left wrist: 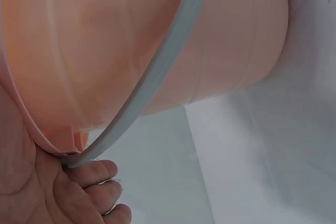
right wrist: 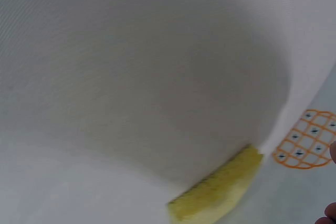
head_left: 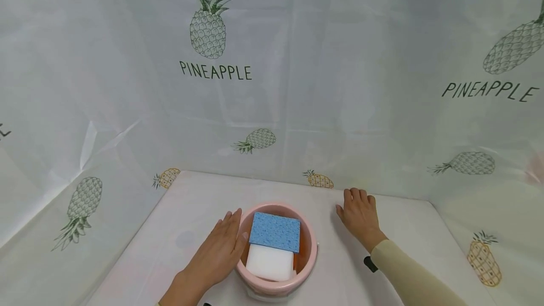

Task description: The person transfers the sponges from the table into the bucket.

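Note:
My left hand [head_left: 218, 249] lies against the left side of a pink bucket [head_left: 313, 249], fingers straight and close together. In the left wrist view its palm touches the bucket rim, near where the pale handle [left wrist: 152, 85] joins. Inside the bucket, a blue sponge [head_left: 275, 232] overlaps a white sponge block [head_left: 270, 262]. Over the table's back edge reaches my right hand [head_left: 360, 214], its fingers bent downward. The right wrist view shows a yellow sponge [right wrist: 218, 190] beneath that hand, with fingertips [right wrist: 329, 212] apart from it; the head view hides this sponge.
The bucket stands on a white-covered table [head_left: 204, 188]. Sheeting printed with pineapples [head_left: 208, 34] rises behind the table and at both sides. Something orange-red [head_left: 295, 262] shows beside the white block inside the bucket.

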Demonstrator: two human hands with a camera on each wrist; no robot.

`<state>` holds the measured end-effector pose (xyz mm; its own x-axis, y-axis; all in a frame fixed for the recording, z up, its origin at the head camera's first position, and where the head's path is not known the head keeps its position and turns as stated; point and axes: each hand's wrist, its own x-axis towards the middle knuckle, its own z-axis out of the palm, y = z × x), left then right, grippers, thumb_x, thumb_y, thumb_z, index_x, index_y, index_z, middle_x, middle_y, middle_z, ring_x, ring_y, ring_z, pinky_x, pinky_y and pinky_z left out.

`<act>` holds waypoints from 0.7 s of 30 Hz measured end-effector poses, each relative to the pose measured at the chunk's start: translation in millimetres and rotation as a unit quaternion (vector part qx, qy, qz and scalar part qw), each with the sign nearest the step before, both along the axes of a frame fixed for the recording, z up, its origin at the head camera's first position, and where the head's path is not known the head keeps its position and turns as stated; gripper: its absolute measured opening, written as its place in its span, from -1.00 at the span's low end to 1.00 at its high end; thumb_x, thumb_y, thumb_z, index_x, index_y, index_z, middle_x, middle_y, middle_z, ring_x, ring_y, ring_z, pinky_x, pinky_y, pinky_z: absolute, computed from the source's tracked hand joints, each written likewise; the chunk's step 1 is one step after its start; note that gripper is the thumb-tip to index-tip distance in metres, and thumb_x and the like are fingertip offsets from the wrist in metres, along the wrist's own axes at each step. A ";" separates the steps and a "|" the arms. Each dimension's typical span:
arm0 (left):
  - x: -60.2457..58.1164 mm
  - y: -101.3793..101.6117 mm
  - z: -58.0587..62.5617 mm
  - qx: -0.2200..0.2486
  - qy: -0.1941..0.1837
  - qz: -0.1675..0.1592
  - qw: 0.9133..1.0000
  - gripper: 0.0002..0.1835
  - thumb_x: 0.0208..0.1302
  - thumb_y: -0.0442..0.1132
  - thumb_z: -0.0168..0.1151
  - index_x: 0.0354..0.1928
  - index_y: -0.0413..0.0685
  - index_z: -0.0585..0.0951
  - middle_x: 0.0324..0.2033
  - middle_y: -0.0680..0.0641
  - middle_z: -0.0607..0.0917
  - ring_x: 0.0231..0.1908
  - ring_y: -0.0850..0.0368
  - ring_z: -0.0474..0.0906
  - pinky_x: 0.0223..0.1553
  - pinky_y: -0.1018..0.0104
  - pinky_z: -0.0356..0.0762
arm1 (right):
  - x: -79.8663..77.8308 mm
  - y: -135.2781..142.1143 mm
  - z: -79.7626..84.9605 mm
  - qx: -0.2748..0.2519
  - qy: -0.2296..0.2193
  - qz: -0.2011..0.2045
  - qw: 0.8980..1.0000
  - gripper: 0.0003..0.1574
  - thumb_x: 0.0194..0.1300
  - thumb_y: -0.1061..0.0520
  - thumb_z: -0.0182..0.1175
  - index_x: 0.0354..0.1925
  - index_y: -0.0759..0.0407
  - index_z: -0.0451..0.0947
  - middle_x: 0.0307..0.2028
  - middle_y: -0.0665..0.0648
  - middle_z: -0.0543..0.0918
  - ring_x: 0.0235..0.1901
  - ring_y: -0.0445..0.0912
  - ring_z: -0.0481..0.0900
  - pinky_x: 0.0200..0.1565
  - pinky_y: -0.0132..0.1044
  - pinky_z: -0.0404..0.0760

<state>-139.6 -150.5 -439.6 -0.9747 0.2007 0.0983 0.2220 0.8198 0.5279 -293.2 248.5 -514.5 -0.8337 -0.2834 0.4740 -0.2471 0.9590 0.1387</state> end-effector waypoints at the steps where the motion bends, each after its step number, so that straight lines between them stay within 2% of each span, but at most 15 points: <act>1: 0.0 0.0 0.1 0.002 0.000 0.000 1.000 -0.30 0.72 0.05 -0.13 0.64 -0.27 0.16 0.62 -0.22 0.23 0.64 -0.18 0.06 0.65 -0.15 0.02 | -1.5 2.3 -2.8 0.001 -0.007 -0.004 1.000 -0.42 0.32 -0.10 0.44 -0.13 0.33 0.42 -0.16 0.27 0.56 -0.11 0.21 0.48 -0.11 0.13 0.51; 5: -0.3 0.2 -0.1 0.003 -0.001 -0.001 1.000 -0.30 0.72 0.04 -0.13 0.64 -0.27 0.16 0.62 -0.23 0.23 0.64 -0.18 0.06 0.64 -0.16 0.02 | -6.0 7.4 -10.7 0.009 -0.035 -0.014 0.999 -0.46 0.33 -0.07 0.44 -0.28 0.28 0.36 -0.30 0.21 0.45 -0.22 0.17 0.42 -0.21 0.07 0.46; 11: 0.1 2.1 -1.1 0.000 -0.003 -0.002 1.000 -0.31 0.72 0.04 -0.13 0.65 -0.25 0.15 0.62 -0.22 0.23 0.64 -0.17 0.06 0.65 -0.14 0.03 | -8.9 15.8 -21.0 0.012 -0.062 -0.034 0.997 -0.50 0.30 -0.01 0.42 -0.30 0.30 0.36 -0.33 0.21 0.42 -0.21 0.18 0.41 -0.21 0.08 0.43; 18: -0.4 0.7 -1.6 -0.008 -0.004 0.001 1.000 -0.30 0.71 0.05 -0.12 0.65 -0.22 0.14 0.62 -0.20 0.23 0.64 -0.17 0.07 0.64 -0.13 0.04 | -7.0 33.6 -25.3 -0.023 -0.073 -0.044 0.996 -0.88 0.38 0.27 0.06 -0.27 0.34 0.35 -0.30 0.25 0.42 -0.18 0.24 0.40 -0.21 0.14 0.39; 21: -0.6 -0.3 -1.3 -0.006 -0.002 0.001 1.000 -0.30 0.71 0.04 -0.12 0.65 -0.24 0.15 0.62 -0.22 0.23 0.64 -0.18 0.08 0.64 -0.14 0.05 | -2.6 46.7 -26.3 -0.031 -0.071 -0.047 0.996 -0.90 0.39 0.28 0.01 -0.26 0.36 0.33 -0.30 0.27 0.42 -0.19 0.26 0.40 -0.22 0.16 0.38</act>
